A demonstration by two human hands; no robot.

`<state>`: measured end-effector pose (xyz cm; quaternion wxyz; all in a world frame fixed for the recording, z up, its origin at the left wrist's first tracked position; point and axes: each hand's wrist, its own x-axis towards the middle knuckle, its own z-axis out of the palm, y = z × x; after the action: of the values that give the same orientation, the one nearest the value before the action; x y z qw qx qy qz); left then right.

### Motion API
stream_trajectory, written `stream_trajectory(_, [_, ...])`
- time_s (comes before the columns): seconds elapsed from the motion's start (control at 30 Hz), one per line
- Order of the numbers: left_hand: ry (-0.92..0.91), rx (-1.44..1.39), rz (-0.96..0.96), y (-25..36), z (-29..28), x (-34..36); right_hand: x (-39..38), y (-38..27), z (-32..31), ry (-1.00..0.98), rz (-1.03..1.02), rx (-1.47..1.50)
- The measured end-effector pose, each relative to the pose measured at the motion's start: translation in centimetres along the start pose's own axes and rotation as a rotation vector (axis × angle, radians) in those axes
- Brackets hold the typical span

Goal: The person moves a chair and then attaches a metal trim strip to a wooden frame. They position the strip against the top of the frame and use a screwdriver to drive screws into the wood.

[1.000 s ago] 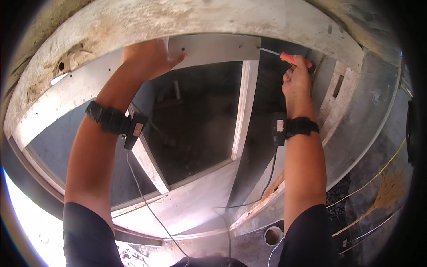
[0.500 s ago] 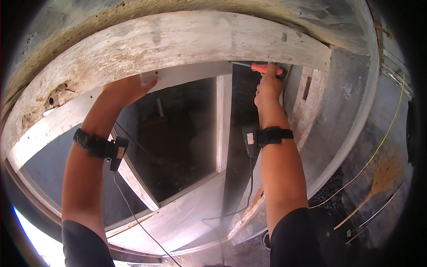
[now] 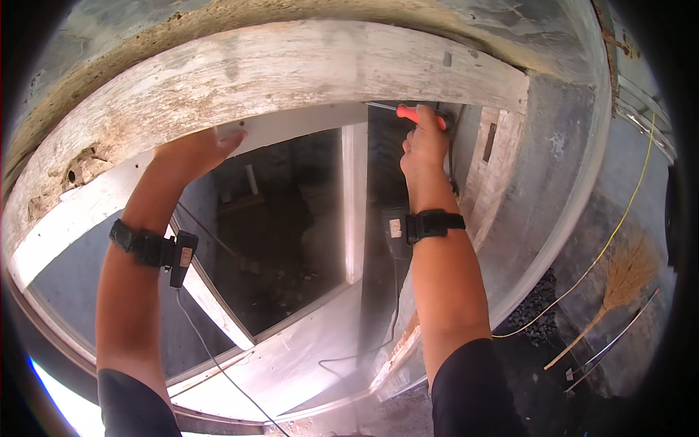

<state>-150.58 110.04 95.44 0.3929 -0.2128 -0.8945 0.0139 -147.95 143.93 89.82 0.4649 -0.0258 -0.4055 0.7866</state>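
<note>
My right hand [image 3: 425, 149] is wrapped round the red handle of a screwdriver [image 3: 409, 113]. Its metal shaft points left, toward the end of the door's top edge, just below the weathered white frame beam [image 3: 291, 65]; where the tip touches, I cannot make out. At the upper left, my left hand [image 3: 193, 153] lies against the top rail of the white door [image 3: 291, 125], thumb stretched out to the right. The beam hides its other fingers. Dark panes fill the door below the rail. A black strap with a small device is round each forearm.
A grey wall [image 3: 557, 138] borders the frame on the right. Beyond it are a straw broom [image 3: 619, 284], a yellow cable [image 3: 604, 247] and dark gravel [image 3: 535, 309]. Thin grey cords hang from both wrist devices. A rotted hole [image 3: 73, 175] marks the beam's left end.
The whole view has shifted slightly, so everything sits a little further left. My right hand still grips the screwdriver, its wrist turned a little. The left hand keeps its place on the door.
</note>
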Motion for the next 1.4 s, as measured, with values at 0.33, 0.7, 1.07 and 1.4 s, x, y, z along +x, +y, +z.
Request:
stream_trajectory(0.33, [0.078, 0.011, 0.043, -0.1, 0.3, -0.3, -0.2, -0.5, 0.7, 0.124, -0.023, -0.207])
stream_trajectory(0.7, [0.135, 0.046, 0.060, 0.1, 0.2, -0.6, -1.1, -0.8, 0.0, 0.002, 0.003, 0.057])
stream_trajectory(1.07, [0.155, 0.107, 0.063, 0.3, -0.1, -0.7, -0.4, -1.1, 0.4, 0.173, -0.006, -0.206])
stream_trajectory(1.4, [0.098, 0.116, 0.031, 0.5, -0.3, -0.5, -0.1, 0.2, -0.7, 0.008, -0.129, -0.079])
